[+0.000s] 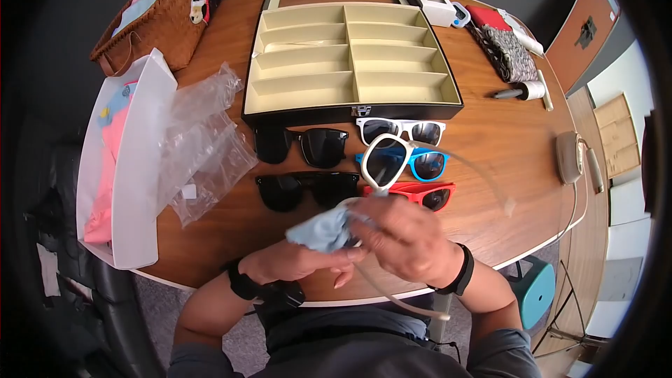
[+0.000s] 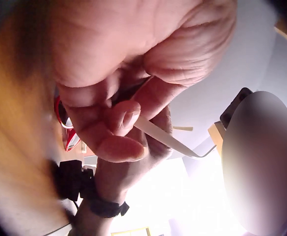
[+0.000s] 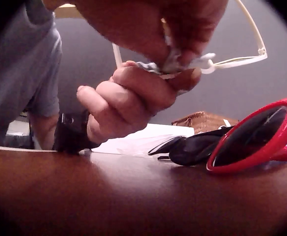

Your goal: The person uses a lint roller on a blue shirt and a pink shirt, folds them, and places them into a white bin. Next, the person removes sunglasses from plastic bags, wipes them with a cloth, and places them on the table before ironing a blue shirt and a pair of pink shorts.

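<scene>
White-framed glasses (image 1: 382, 183) are held over the table's near edge, one lens rim up and the temples spread to either side. The left hand (image 1: 297, 259) grips them near one lens, with a light blue cloth (image 1: 322, 231) bunched at its fingers. The right hand (image 1: 406, 238) pinches the cloth against the glasses from the other side. In the left wrist view, a white temple (image 2: 163, 136) comes out past the curled fingers of the left hand (image 2: 119, 98). The right wrist view shows the right hand (image 3: 158, 29) above the left, cloth (image 3: 173, 63) between them.
Black, white (image 1: 427, 131), blue (image 1: 428, 164) and red sunglasses (image 1: 437, 197) lie beyond the hands. Behind them stands an open compartment case (image 1: 357, 112). Plastic bags (image 1: 210, 168), a white bin (image 1: 133, 189) and a brown basket (image 1: 168, 31) are left; a lint roller (image 1: 533, 91) lies right.
</scene>
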The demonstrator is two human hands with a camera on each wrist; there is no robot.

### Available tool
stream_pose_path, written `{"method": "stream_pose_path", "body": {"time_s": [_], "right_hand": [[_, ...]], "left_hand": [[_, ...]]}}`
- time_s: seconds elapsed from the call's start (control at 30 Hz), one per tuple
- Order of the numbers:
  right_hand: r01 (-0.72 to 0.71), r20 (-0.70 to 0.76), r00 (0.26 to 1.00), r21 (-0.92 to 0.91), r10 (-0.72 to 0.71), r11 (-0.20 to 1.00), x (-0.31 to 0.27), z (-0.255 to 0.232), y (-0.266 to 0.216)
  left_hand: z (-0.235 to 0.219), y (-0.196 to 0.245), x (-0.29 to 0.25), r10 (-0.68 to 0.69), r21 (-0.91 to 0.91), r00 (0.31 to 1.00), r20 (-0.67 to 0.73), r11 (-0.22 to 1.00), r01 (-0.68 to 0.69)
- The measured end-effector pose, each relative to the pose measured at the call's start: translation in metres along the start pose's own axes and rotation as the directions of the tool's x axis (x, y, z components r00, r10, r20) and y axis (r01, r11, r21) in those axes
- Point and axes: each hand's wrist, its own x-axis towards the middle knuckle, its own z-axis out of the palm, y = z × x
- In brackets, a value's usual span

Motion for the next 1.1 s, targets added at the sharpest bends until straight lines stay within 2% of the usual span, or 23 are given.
{"method": "stream_pose_path", "body": {"time_s": [0.03, 0.07, 0.1, 0.13, 0.2, 0.23, 0.27, 0.33, 0.4, 0.43, 0.47, 0.57, 0.63, 0.67, 0.73, 0.77, 0.83, 0.93, 0.97, 1.0, 1.03, 1.07, 1.1], "right_hand": [[0.043, 0.039, 0.998, 0.158, -0.05, 0.986, -0.002, 0.005, 0.002], [0.045, 0.037, 0.998, 0.156, -0.051, 0.987, -0.001, 0.004, 0.002], [0.053, 0.05, 0.997, 0.226, -0.066, 0.973, 0.0, 0.003, 0.002], [0.061, 0.063, 0.995, 0.294, -0.083, 0.954, 0.0, 0.003, 0.002], [0.017, 0.044, 0.999, 0.295, -0.031, 0.955, -0.002, 0.003, 0.001], [-0.018, 0.007, 1.0, 0.167, 0.017, 0.986, -0.002, 0.002, 0.0], [-0.058, -0.035, 0.998, 0.04, 0.059, 0.998, -0.003, 0.001, -0.002], [-0.102, -0.092, 0.991, -0.001, 0.102, 0.995, -0.004, -0.003, 0.0], [-0.258, -0.28, 0.929, -0.019, 0.243, 0.966, -0.006, -0.005, 0.005], [-0.293, -0.301, 0.923, -0.152, 0.238, 0.944, -0.003, -0.011, 0.007], [-0.296, -0.342, 0.913, -0.184, 0.221, 0.937, -0.003, -0.011, 0.013], [-0.297, -0.341, 0.918, -0.251, 0.203, 0.921, -0.005, -0.008, 0.007], [-0.288, -0.254, 0.942, -0.281, 0.218, 0.916, -0.004, -0.008, -0.003], [-0.168, -0.153, 0.978, -0.189, 0.14, 0.968, -0.003, -0.005, 0.002], [-0.152, -0.106, 0.985, -0.139, 0.138, 0.978, -0.002, -0.001, 0.006], [-0.149, -0.11, 0.985, -0.141, 0.134, 0.979, -0.002, -0.001, 0.008], [-0.262, -0.298, 0.939, -0.299, 0.171, 0.917, -0.002, -0.003, 0.012], [-0.263, -0.245, 0.951, -0.324, 0.189, 0.909, -0.001, -0.006, 0.009], [-0.247, -0.16, 0.964, -0.228, 0.214, 0.942, 0.002, -0.01, 0.004], [-0.172, -0.138, 0.979, -0.163, 0.15, 0.971, -0.003, -0.006, 0.01], [-0.167, -0.129, 0.98, -0.137, 0.149, 0.976, -0.003, -0.005, 0.009], [-0.161, -0.12, 0.982, -0.11, 0.148, 0.981, -0.003, -0.006, 0.007], [-0.157, -0.123, 0.982, -0.11, 0.144, 0.981, -0.002, -0.007, 0.006]], "left_hand": [[-0.009, -0.005, -0.001, 0.064, 0.076, 0.995, 0.074, 0.995, -0.07], [-0.012, -0.005, -0.001, 0.12, 0.148, 0.981, 0.153, 0.979, -0.143], [-0.005, 0.002, -0.003, 0.117, 0.232, 0.987, 0.114, 0.962, -0.141], [-0.007, 0.002, -0.002, 0.115, 0.237, 0.986, 0.117, 0.961, -0.141], [-0.007, 0.0, -0.002, 0.093, 0.138, 0.979, 0.181, 0.983, -0.119], [-0.004, 0.003, -0.001, 0.046, 0.005, 0.99, 0.13, 0.999, -0.047], [-0.005, 0.002, -0.002, 0.045, 0.001, 0.991, 0.126, 0.999, -0.045], [-0.008, 0.002, -0.001, 0.029, -0.069, 0.986, 0.164, 0.997, -0.018], [0.002, 0.013, 0.0, -0.024, 0.015, 0.991, 0.135, 1.0, 0.022], [0.005, 0.014, 0.001, -0.06, 0.015, 0.989, 0.134, 0.998, 0.059], [0.006, 0.015, 0.001, -0.095, 0.016, 0.987, 0.132, 0.995, 0.094], [0.003, 0.014, 0.001, -0.097, 0.069, 0.983, 0.153, 0.994, 0.087], [0.004, 0.013, 0.0, -0.106, 0.093, 0.983, 0.149, 0.991, 0.093], [0.004, 0.012, 0.0, -0.125, 0.131, 0.983, 0.136, 0.986, 0.107], [0.002, 0.009, 0.0, -0.137, 0.173, 0.983, 0.121, 0.978, 0.115], [-0.001, 0.007, 0.001, -0.083, 0.154, 0.986, 0.145, 0.986, 0.061], [0.001, 0.01, 0.002, -0.032, 0.138, 0.985, 0.172, 0.99, 0.008], [0.009, 0.013, 0.0, -0.064, 0.125, 0.989, 0.136, 0.991, 0.047], [0.007, 0.012, 0.0, -0.001, 0.153, 0.994, 0.108, 0.988, -0.016], [0.005, 0.011, 0.0, 0.066, 0.186, 0.994, 0.083, 0.979, -0.08], [0.004, 0.011, -0.002, 0.05, 0.226, 0.996, 0.068, 0.972, -0.065], [-0.003, 0.019, -0.004, 0.125, 0.406, 0.992, -0.002, 0.907, -0.113], [0.0, 0.022, -0.005, 0.216, 0.372, 0.974, -0.065, 0.911, -0.177]]}}
